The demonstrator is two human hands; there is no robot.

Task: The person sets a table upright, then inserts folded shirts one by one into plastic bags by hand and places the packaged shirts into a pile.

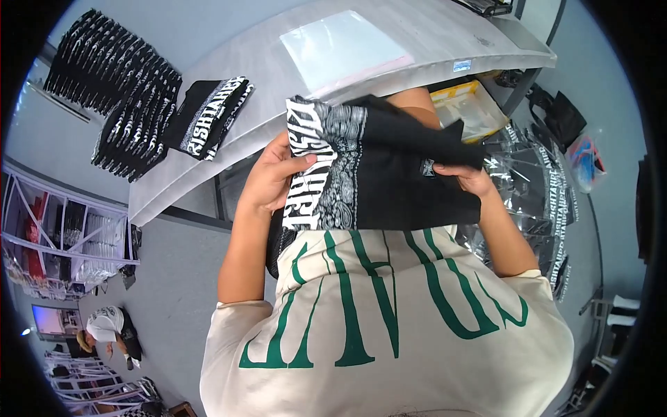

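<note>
A folded black garment (406, 181) with bold white lettering and a white paisley band is held up in front of my torso. My left hand (272, 174) grips its lettered edge, thumb on top and fingers underneath. At the opposite side, my right hand (467, 179) pinches the plain black part beside a small woven label. The garment's far right corner looks slightly blurred. Behind it on the grey table (445, 38) lies a clear plastic bag (340, 48). Whether the garment is a shirt or shorts, I cannot tell.
Tall stacks of folded black garments (114, 76) and a smaller pile (207, 117) stand on the table's left end. A yellow-edged tray (469, 108) sits below the table. Bagged garments (531, 187) are heaped at right. Another person (111, 326) is far off at lower left, near racks.
</note>
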